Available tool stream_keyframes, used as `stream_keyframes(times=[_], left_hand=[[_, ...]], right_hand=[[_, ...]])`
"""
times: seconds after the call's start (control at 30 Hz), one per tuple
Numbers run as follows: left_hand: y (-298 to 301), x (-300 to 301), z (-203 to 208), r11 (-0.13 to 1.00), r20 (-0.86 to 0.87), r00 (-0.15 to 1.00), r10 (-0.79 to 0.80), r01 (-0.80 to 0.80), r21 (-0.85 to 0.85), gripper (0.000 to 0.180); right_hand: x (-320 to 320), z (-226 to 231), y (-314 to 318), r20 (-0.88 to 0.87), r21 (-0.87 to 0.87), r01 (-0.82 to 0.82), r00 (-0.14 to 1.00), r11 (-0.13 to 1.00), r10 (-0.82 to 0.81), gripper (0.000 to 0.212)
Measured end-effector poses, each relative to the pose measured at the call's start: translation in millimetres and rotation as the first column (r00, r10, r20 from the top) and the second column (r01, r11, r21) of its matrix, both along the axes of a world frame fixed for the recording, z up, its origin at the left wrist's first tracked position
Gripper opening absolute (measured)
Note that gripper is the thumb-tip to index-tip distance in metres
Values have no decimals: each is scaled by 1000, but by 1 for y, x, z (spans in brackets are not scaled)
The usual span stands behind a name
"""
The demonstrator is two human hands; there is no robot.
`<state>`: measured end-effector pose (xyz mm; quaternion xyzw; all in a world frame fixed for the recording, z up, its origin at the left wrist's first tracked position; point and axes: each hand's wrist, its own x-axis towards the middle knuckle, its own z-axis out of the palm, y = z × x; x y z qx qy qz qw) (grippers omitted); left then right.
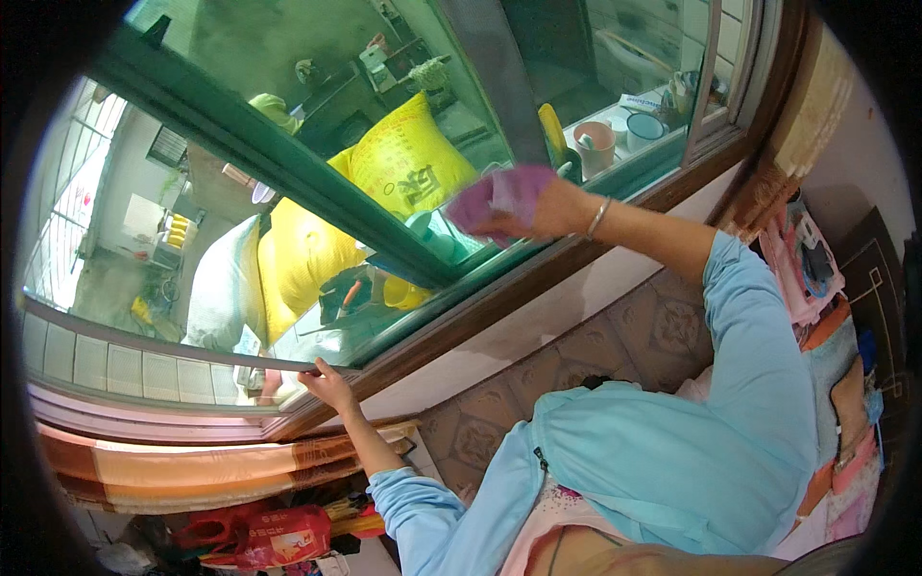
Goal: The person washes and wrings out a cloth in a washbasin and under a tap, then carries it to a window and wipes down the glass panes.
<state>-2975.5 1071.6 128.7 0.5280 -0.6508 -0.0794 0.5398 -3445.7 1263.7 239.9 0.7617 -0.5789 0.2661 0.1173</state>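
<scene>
Purple cloth (pixel 524 192), blurred, partly hides the right hand (pixel 554 207), whose grip pinches it.

1 white sack (pixel 221 293) beside yellow sacks (pixel 309 252), pink cup (pixel 597 154), orange curtain (pixel 192 462), red bag (pixel 285 538)

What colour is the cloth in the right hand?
Purple; the cloth, somewhat blurred, shows best in the head view.
</scene>
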Motion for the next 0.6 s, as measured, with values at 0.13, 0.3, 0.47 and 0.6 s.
stream_keyframes(times=[0.13, 0.3, 0.47, 0.6], left_hand=[[7, -16, 1, 1000, 27, 999, 18, -18, -15, 32], [10, -12, -1, 999, 34, 998, 49, -48, -21, 33], [5, -4, -2, 999, 28, 999, 34, -34, -5, 32], [11, -19, 1, 999, -26, 998, -51, 51, 9, 32]], right_hand=[[-34, -52, 16, -549, 24, -102, 830, 994, 98, 18], [-17, 112, 1, -211, -436, -117, 977, 893, 25, 33], [16, 323, 3, 31, -702, 245, 948, 669, -315, 37], [37, 318, -39, -113, -959, 36, 862, 281, -494, 34]])
